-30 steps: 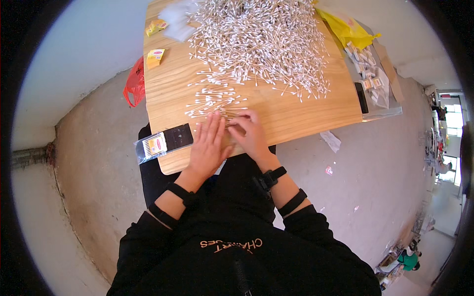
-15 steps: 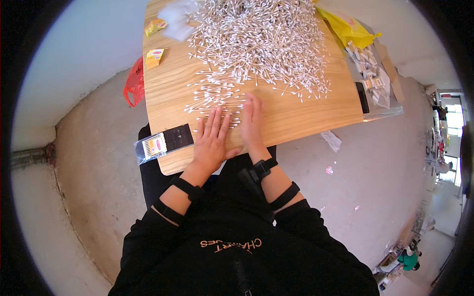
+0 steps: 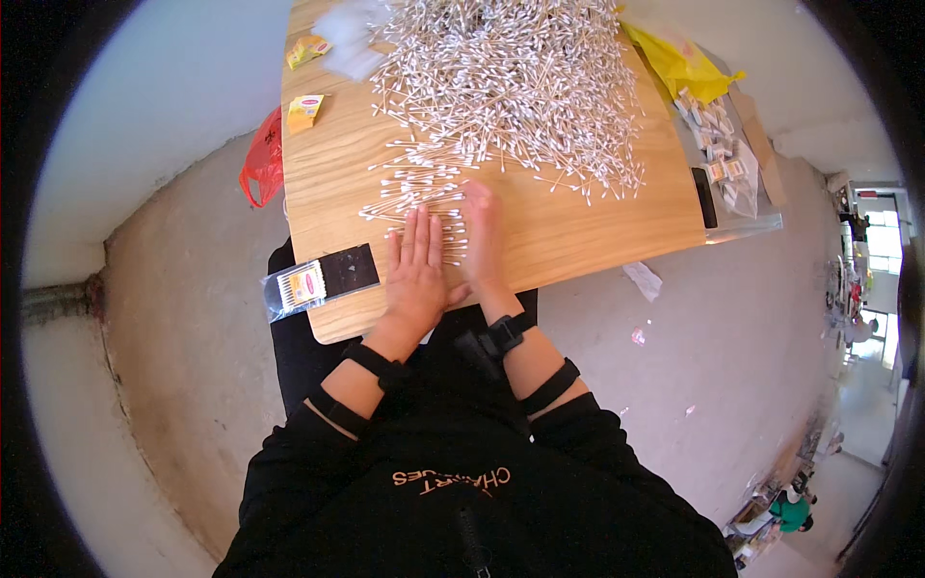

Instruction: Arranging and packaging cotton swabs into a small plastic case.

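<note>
My left hand (image 3: pixel 417 279) lies flat with its fingers stretched over the near end of a small spread of cotton swabs (image 3: pixel 424 181). On its right side my right hand (image 3: pixel 485 236) stands on edge, its fingers extended and slightly bent against the right ends of the same swabs. The swabs there lie mostly crosswise, with their white tips toward both sides. Neither hand grasps anything. Some swabs are hidden under the left fingers. Farther back a large loose heap of cotton swabs (image 3: pixel 520 82) joins this spread.
A packed bag of swabs (image 3: pixel 303 284) rests on a black strip (image 3: pixel 349 268) at the table's near left. Yellow cards (image 3: pixel 304 111) and clear plastic bags (image 3: pixel 352 43) lie farther left. A red bag (image 3: pixel 262 164) hangs at the left edge. Small packs (image 3: pixel 727 170) and a yellow bag (image 3: pixel 684 63) lie right.
My right hand has slid left against the swab ends, and my left hand has shifted slightly right. The swabs between them look a little more bunched.
</note>
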A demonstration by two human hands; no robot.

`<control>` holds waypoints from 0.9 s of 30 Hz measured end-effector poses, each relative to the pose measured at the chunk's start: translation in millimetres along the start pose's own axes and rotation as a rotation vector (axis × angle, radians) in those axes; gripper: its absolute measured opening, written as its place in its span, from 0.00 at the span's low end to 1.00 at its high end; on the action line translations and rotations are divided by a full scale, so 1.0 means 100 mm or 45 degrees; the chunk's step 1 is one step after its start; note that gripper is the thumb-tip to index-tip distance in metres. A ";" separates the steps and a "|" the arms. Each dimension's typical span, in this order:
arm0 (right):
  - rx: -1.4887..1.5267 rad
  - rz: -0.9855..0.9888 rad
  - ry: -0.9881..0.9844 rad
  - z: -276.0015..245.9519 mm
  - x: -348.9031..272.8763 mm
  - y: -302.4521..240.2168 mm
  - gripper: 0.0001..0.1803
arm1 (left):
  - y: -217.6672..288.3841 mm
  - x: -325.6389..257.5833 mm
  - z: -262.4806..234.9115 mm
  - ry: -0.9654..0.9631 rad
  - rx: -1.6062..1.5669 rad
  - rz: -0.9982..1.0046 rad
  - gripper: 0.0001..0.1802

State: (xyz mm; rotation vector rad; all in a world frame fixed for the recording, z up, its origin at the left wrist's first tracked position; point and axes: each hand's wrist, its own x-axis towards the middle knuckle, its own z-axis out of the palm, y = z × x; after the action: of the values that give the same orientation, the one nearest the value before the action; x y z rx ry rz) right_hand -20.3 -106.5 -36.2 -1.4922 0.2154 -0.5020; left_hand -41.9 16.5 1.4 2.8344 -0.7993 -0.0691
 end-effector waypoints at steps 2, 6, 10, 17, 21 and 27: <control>0.216 0.021 0.067 -0.16 0.04 0.10 0.26 | -0.01 0.01 -0.11 -0.051 -0.123 -0.061 0.61; 0.024 0.076 0.039 -0.11 -0.06 0.00 0.28 | -0.08 -0.02 -0.08 0.013 -0.164 0.019 0.56; 0.138 0.130 -0.050 0.05 -0.08 -0.03 0.29 | -0.01 0.06 0.08 0.032 0.044 0.085 0.61; 0.242 0.081 0.172 -0.26 0.12 0.12 0.28 | -0.14 0.11 -0.14 0.093 -0.127 -0.065 0.60; -0.377 0.052 -0.074 -0.09 0.18 -0.13 0.25 | -0.26 0.08 -0.01 0.060 -0.068 -0.134 0.61; -0.166 0.096 -0.207 -0.05 0.20 -0.06 0.29 | -0.13 0.07 0.02 0.063 -0.098 -0.120 0.62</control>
State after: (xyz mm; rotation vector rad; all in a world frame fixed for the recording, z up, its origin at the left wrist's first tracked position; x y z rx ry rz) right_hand -6.0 -119.8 -27.7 -1.6376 0.1786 -0.3090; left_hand -29.2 22.9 -2.9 2.7881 -0.6382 -0.0421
